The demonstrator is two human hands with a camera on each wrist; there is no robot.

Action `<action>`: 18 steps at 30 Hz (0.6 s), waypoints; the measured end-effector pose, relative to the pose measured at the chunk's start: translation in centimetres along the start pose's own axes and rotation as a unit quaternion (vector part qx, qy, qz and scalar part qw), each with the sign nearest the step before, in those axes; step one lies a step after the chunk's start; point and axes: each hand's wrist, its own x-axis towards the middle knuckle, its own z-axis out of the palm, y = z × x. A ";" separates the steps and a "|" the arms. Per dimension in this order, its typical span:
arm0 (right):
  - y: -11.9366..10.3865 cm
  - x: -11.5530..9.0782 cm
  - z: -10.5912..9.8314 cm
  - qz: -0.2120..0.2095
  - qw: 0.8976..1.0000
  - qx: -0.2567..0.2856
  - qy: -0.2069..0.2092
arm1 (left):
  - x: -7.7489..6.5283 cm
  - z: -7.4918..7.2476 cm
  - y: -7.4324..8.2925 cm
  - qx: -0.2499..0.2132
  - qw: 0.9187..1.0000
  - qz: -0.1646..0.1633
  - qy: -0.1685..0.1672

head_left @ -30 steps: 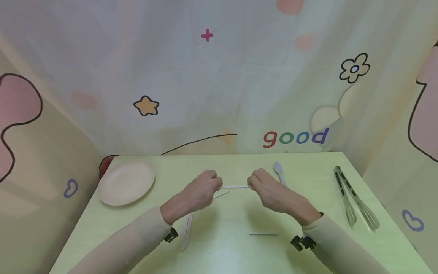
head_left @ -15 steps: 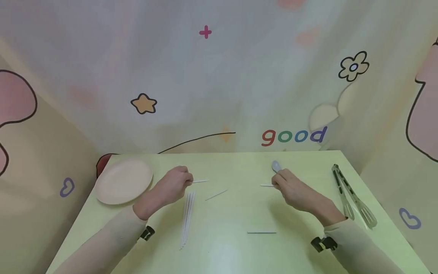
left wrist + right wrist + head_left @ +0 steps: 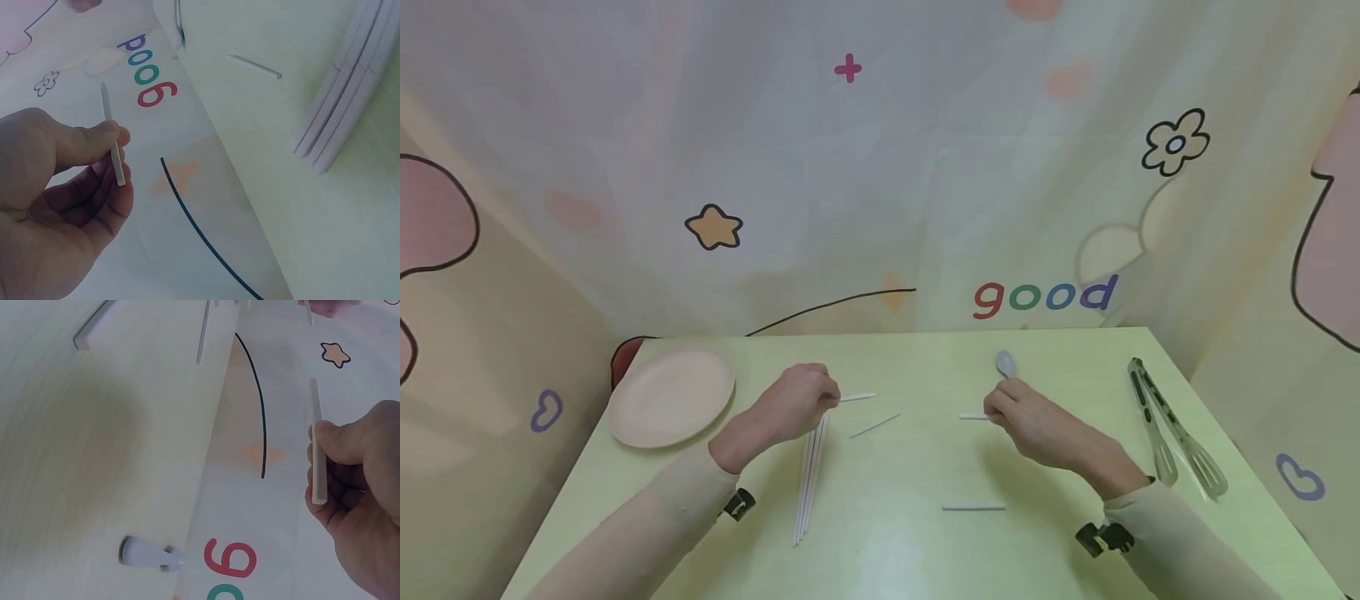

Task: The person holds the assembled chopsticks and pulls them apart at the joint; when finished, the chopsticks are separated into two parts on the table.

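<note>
**A light pinch on either side**

Nearest on the pale counter (image 3: 887, 554), a short stick (image 3: 973, 507) lies crosswise. To its left, a bundle of long sticks (image 3: 808, 492) points away, probably laid side by side so they stay together. Just right of the bundle's far end, a thin piece (image 3: 875, 426) rests at a slant.

Above the counter, the left hand (image 3: 790, 406) has its thumb and fingers closed on the left-hand stick (image 3: 857, 397), the free end pointing inward. The right hand (image 3: 1037, 423), well apart, pinches the right-hand stick (image 3: 319, 475) the same way, nothing bridging the gap. A fingertip pinch seems to suit such slender lengths (a full fist would swallow most of one).

Beyond, the spoon (image 3: 1006, 364) is partly hidden by the right hand. The plate (image 3: 672, 398) far left and tongs (image 3: 1177, 425) far right seem set aside to leave the middle for the hands. A printed cloth (image 3: 880, 167) hangs behind everything.
</note>
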 end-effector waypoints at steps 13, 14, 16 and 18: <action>-1.0 -0.8 0.3 0.011 0.999 0.044 -0.006 | 1.5 1.6 0.0 -0.048 0.998 -0.031 -0.028; -1.1 -0.8 0.4 0.011 0.999 0.049 -0.006 | 1.6 1.7 0.0 -0.048 0.998 -0.033 -0.031; -1.3 -1.0 0.7 0.012 0.998 0.055 -0.009 | 1.8 2.0 -0.1 -0.050 0.997 -0.039 -0.034; -1.5 -1.2 1.1 0.012 0.998 0.060 -0.012 | 2.0 2.3 -0.1 -0.056 0.997 -0.047 -0.039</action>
